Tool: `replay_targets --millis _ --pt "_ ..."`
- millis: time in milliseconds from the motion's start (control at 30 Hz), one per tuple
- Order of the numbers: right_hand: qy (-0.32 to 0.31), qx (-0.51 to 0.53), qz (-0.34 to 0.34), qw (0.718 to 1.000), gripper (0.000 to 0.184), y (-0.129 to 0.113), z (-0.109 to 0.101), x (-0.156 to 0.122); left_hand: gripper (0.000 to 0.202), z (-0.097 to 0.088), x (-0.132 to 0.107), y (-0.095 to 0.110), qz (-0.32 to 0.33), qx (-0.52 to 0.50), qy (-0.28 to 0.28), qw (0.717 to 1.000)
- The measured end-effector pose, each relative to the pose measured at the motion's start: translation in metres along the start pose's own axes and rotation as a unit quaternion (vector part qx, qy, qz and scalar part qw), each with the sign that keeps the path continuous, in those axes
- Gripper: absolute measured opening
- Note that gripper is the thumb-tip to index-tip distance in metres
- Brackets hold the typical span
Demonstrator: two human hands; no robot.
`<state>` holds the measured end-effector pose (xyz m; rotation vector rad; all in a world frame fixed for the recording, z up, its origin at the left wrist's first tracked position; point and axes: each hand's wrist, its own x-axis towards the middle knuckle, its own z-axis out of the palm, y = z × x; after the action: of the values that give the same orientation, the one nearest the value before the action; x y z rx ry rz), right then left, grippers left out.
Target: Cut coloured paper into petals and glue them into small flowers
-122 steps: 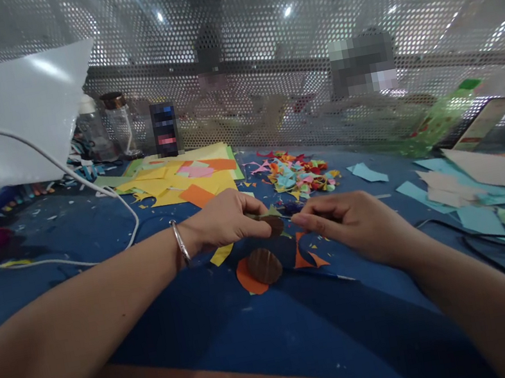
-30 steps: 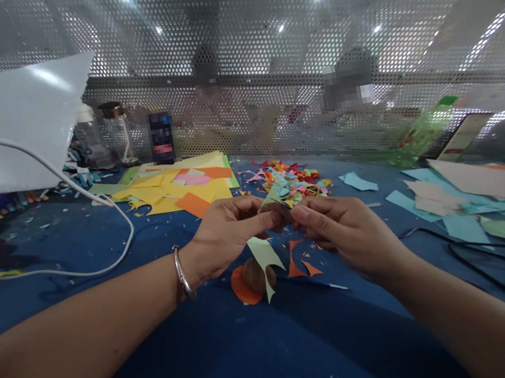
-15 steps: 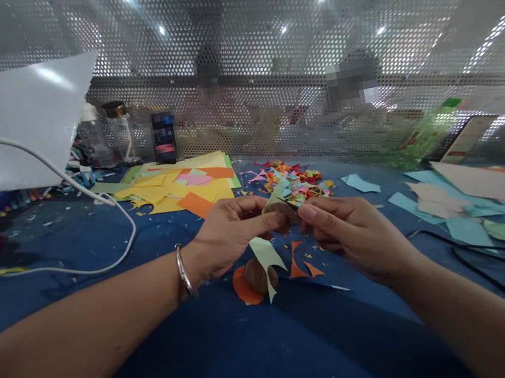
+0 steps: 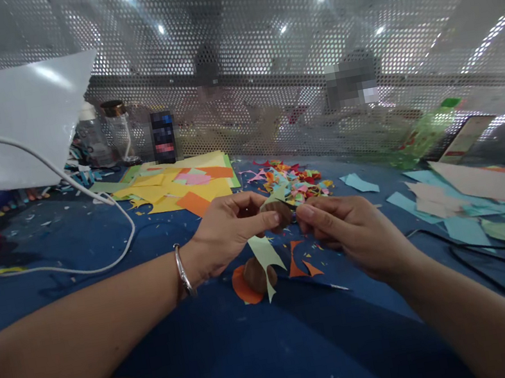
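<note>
My left hand (image 4: pixel 234 225), with a silver bangle at its wrist, pinches a round brown disc (image 4: pixel 281 213) together with pale green paper (image 4: pixel 276 196). Close against the disc's right edge is my right hand (image 4: pixel 335 216), its thumb and fingers pressed together on something small that I cannot make out. Below both hands, a second brown disc (image 4: pixel 253 275) lies on an orange paper circle (image 4: pixel 244 287). A cut pale green paper strip (image 4: pixel 267 255) overlaps that disc. Orange paper scraps (image 4: pixel 299 262) and a thin pen-like stick (image 4: pixel 335 286) lie to its right.
Coloured paper sheets (image 4: pixel 208 187) lie behind my left hand, and a heap of paper scraps (image 4: pixel 298 184) beyond both hands. More paper (image 4: pixel 500 184) and a black cable (image 4: pixel 480 259) lie right. A white cable (image 4: pixel 130 230) loops at left. A perforated metal panel (image 4: pixel 245 34) stands behind.
My hands stay nearly in place, at the disc and pale green paper. A small shiny bit now shows between the disc and my right fingertips. The things on the table have not moved.
</note>
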<state>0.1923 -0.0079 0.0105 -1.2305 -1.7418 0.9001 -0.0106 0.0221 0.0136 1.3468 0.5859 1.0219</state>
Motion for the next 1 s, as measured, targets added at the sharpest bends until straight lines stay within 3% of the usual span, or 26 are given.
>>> replay_targets --millis 333,700,1000 --pt "0.003 0.011 -0.001 1.0 0.048 -0.0025 0.0021 0.0012 0.013 0.0009 0.0005 -0.0007 -0.013 0.016 0.023 1.0" --pt "0.004 0.026 0.016 1.0 0.048 -0.0027 0.0024 -0.0004 0.012 0.0013 -0.0007 -0.0003 0.007 -0.023 -0.005 1.0" --pt "0.005 -0.016 -0.018 1.0 0.047 -0.0023 -0.0012 0.0002 0.013 -0.0019 0.0011 0.0008 0.006 0.0 -0.013 1.0"
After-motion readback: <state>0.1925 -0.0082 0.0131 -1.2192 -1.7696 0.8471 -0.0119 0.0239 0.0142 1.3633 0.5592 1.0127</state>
